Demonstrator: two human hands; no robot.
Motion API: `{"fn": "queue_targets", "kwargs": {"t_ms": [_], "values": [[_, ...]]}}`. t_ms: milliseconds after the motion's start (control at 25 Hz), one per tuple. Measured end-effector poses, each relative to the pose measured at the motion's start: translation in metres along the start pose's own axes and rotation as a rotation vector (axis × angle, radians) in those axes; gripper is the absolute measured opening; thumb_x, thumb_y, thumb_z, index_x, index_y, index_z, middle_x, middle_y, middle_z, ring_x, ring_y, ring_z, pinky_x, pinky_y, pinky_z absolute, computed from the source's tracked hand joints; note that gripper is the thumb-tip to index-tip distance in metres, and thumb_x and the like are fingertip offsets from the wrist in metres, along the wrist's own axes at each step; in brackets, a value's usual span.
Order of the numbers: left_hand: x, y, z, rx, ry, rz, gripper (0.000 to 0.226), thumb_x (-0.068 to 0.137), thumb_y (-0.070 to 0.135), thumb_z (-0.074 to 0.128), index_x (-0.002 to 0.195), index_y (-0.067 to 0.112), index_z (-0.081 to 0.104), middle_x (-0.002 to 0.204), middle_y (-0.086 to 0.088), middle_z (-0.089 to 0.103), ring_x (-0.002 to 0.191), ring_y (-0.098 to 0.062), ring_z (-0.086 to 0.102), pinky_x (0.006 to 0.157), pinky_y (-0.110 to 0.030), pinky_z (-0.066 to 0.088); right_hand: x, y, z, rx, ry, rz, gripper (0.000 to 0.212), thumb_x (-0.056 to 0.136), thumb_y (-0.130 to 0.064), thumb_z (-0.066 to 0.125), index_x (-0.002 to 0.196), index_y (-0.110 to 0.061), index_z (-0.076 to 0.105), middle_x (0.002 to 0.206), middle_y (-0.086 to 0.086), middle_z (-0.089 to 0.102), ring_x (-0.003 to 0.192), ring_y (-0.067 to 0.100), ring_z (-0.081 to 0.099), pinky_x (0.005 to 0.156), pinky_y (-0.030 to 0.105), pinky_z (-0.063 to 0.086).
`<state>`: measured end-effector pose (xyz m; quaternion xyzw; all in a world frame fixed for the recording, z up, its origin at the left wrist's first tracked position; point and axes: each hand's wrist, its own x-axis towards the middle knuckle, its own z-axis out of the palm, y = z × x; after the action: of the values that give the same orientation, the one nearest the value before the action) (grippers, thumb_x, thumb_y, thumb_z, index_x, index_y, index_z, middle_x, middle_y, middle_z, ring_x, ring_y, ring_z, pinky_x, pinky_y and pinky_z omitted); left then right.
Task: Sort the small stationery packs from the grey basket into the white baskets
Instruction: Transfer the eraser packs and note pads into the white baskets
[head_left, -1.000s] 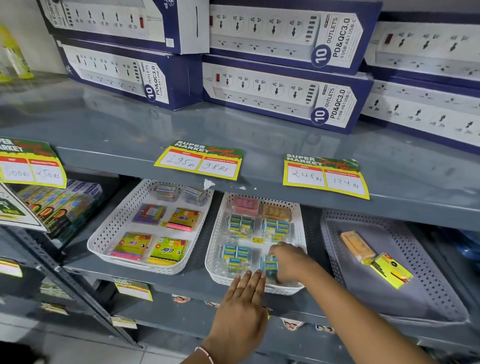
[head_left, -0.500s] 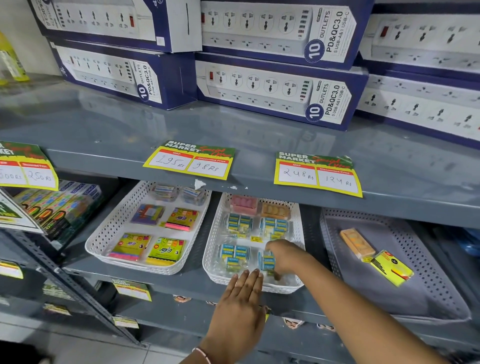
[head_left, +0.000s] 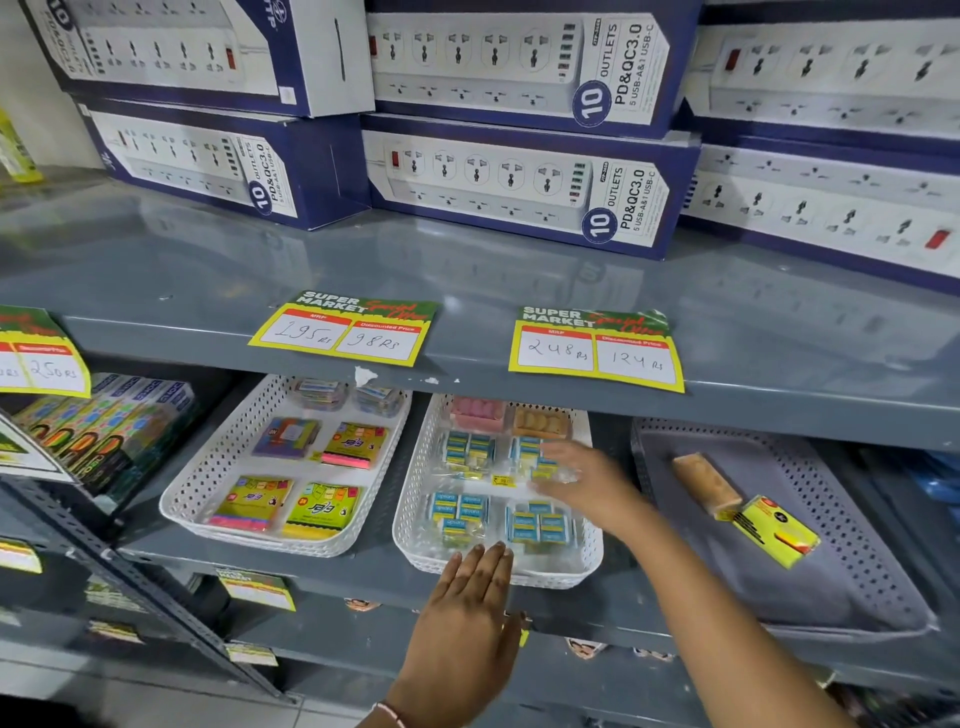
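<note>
The grey basket (head_left: 883, 561) on the right of the lower shelf holds an orange pack (head_left: 706, 483) and a yellow pack (head_left: 776, 530). The middle white basket (head_left: 410, 499) holds several blue eraser packs (head_left: 537, 525), plus a pink pack (head_left: 475, 413) and an orange one at the back. My right hand (head_left: 582, 480) hovers open over the right side of that basket, fingers spread, holding nothing. My left hand (head_left: 475, 597) lies flat and open against the basket's front rim. The left white basket (head_left: 202, 483) holds yellow and purple sticky-note packs (head_left: 322, 509).
A grey shelf above carries stacked blue-and-white power-strip boxes (head_left: 524, 182) and yellow price tags (head_left: 597, 351) on its front edge. Colourful boxes (head_left: 104, 421) stand at the left of the lower shelf. A slanted metal brace (head_left: 156, 582) crosses the lower left.
My right hand has let go of the blue eraser pack at the front right of the middle basket and lifted back toward the basket's right side, now open. The left hand has stayed at the rim.
</note>
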<state>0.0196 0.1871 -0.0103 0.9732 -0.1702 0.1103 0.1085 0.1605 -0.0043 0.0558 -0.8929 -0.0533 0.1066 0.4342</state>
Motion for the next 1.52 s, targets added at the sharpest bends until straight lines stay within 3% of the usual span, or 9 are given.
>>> {"fn": "queue_targets", "kwargs": {"t_ms": [160, 240, 320, 440, 640, 880, 1200, 1360, 1520], "values": [[0.006, 0.019, 0.001, 0.028, 0.068, 0.057, 0.062, 0.084, 0.042, 0.044, 0.128, 0.003, 0.061, 0.135, -0.008, 0.058, 0.124, -0.026, 0.056, 0.107, -0.04, 0.036, -0.037, 0.067, -0.071, 0.117, 0.519, 0.089, 0.019, 0.084, 0.003, 0.07, 0.103, 0.0, 0.069, 0.106, 0.017, 0.073, 0.078, -0.012, 0.066, 0.092, 0.027, 0.053], [0.016, 0.053, 0.005, 0.025, 0.12, 0.19, 0.061, 0.084, 0.041, 0.046, 0.131, 0.003, 0.06, 0.138, -0.008, 0.056, 0.127, -0.025, 0.052, 0.106, -0.037, 0.028, -0.058, 0.111, -0.113, -0.103, 0.584, 0.313, 0.026, 0.082, -0.007, 0.072, 0.107, -0.008, 0.07, 0.109, 0.015, 0.074, 0.093, 0.01, 0.072, 0.084, 0.027, 0.052], [0.024, 0.083, 0.01, -0.013, 0.086, 0.288, 0.064, 0.082, 0.043, 0.049, 0.135, 0.006, 0.056, 0.143, -0.005, 0.051, 0.132, -0.023, 0.047, 0.106, -0.035, 0.027, -0.064, 0.14, -0.132, -0.255, 0.469, 0.502, 0.042, 0.073, -0.023, 0.078, 0.114, -0.018, 0.067, 0.109, 0.015, 0.074, 0.102, 0.031, 0.069, 0.081, 0.03, 0.051], [0.039, 0.142, 0.027, -0.016, 0.017, 0.431, 0.067, 0.078, 0.047, 0.05, 0.134, 0.011, 0.058, 0.142, -0.002, 0.052, 0.13, -0.02, 0.049, 0.107, -0.034, 0.028, -0.076, 0.172, -0.15, -0.342, 0.264, 0.585, 0.066, 0.061, -0.025, 0.085, 0.121, -0.013, 0.06, 0.11, 0.015, 0.072, 0.101, 0.031, 0.068, 0.087, 0.036, 0.055], [0.042, 0.189, 0.044, -0.002, -0.166, 0.459, 0.076, 0.065, 0.053, 0.068, 0.13, 0.014, 0.062, 0.137, 0.0, 0.057, 0.123, -0.018, 0.056, 0.102, -0.036, 0.043, -0.073, 0.193, -0.155, -0.415, 0.247, 0.517, 0.06, 0.067, -0.024, 0.084, 0.121, -0.01, 0.06, 0.113, 0.017, 0.071, 0.103, 0.032, 0.066, 0.088, 0.037, 0.055], [0.034, 0.189, 0.04, 0.026, -0.125, 0.366, 0.069, 0.076, 0.046, 0.052, 0.136, 0.011, 0.055, 0.142, -0.002, 0.052, 0.13, -0.02, 0.049, 0.113, -0.034, 0.032, -0.069, 0.191, -0.169, -0.421, 0.239, 0.482, 0.062, 0.057, -0.029, 0.086, 0.11, -0.012, 0.056, 0.109, 0.015, 0.068, 0.097, 0.032, 0.067, 0.079, 0.033, 0.055], [0.021, 0.117, 0.001, 0.036, -0.017, 0.128, 0.07, 0.084, 0.044, 0.048, 0.143, 0.006, 0.045, 0.148, -0.007, 0.045, 0.136, -0.025, 0.041, 0.11, -0.036, 0.024, -0.087, 0.123, -0.152, -0.198, 0.432, 0.245, 0.055, 0.058, -0.028, 0.09, 0.09, -0.024, 0.046, 0.086, 0.007, 0.066, 0.074, 0.029, 0.063, 0.058, 0.031, 0.046], [0.008, 0.047, -0.013, 0.058, 0.007, -0.004, 0.072, 0.087, 0.042, 0.045, 0.147, 0.002, 0.036, 0.153, -0.011, 0.035, 0.141, -0.028, 0.031, 0.111, -0.039, 0.021, -0.061, 0.05, -0.082, -0.151, 0.282, -0.009, 0.059, 0.049, -0.043, 0.086, 0.089, -0.033, 0.044, 0.084, -0.001, 0.067, 0.071, 0.022, 0.062, 0.065, 0.033, 0.052], [-0.016, -0.022, -0.031, 0.077, 0.028, -0.128, 0.074, 0.09, 0.043, 0.041, 0.15, 0.002, 0.03, 0.155, -0.012, 0.029, 0.143, -0.031, 0.025, 0.113, -0.04, 0.017, -0.039, -0.027, 0.006, -0.241, 0.08, -0.141, 0.056, 0.054, -0.031, 0.088, 0.095, -0.028, 0.05, 0.099, 0.0, 0.061, 0.086, 0.023, 0.057, 0.067, 0.029, 0.041]]}}
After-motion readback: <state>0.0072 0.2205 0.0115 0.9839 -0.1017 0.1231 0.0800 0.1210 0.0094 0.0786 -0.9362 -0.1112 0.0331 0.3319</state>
